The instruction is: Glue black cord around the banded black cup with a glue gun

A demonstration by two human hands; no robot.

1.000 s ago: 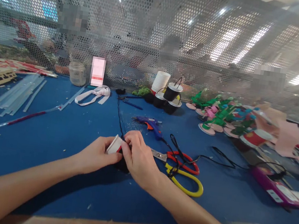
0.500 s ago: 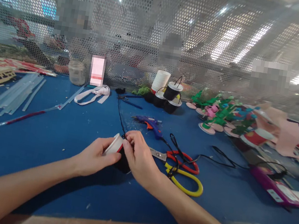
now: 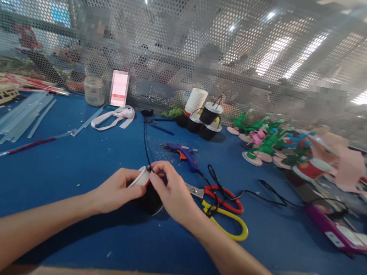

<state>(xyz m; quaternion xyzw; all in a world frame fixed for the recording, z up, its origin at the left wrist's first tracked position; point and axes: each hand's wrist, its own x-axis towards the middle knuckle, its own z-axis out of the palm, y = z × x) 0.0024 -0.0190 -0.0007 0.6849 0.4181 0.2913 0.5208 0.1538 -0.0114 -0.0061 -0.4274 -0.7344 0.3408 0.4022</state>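
My left hand (image 3: 121,189) grips a paper cup (image 3: 151,201) by its white rim, with the thumb across its side. Black yarn covers much of the cup, which lies tilted low over the table. My right hand (image 3: 170,191) is closed at the far side of the rim, its fingertips pinching the black yarn (image 3: 147,145). That strand runs away from the cup to a small black bundle at the back. Just right of my right hand lie scissors (image 3: 224,209) with one red and one yellow handle. Beyond the hands is a blue glue gun (image 3: 183,151).
At the back stand black-wrapped cups (image 3: 211,114) with handles and a stack of white cups (image 3: 196,101). Glue sticks (image 3: 23,116), white ribbon (image 3: 113,118) and a jar (image 3: 94,91) are on the left. Green-and-pink crafts (image 3: 269,144) and a purple device (image 3: 336,229) with a cable are right.
The cup has turned slightly in my hands, showing more of its black-wrapped side. My right hand still pinches at the rim. A dark blurred shape has appeared at the right edge.
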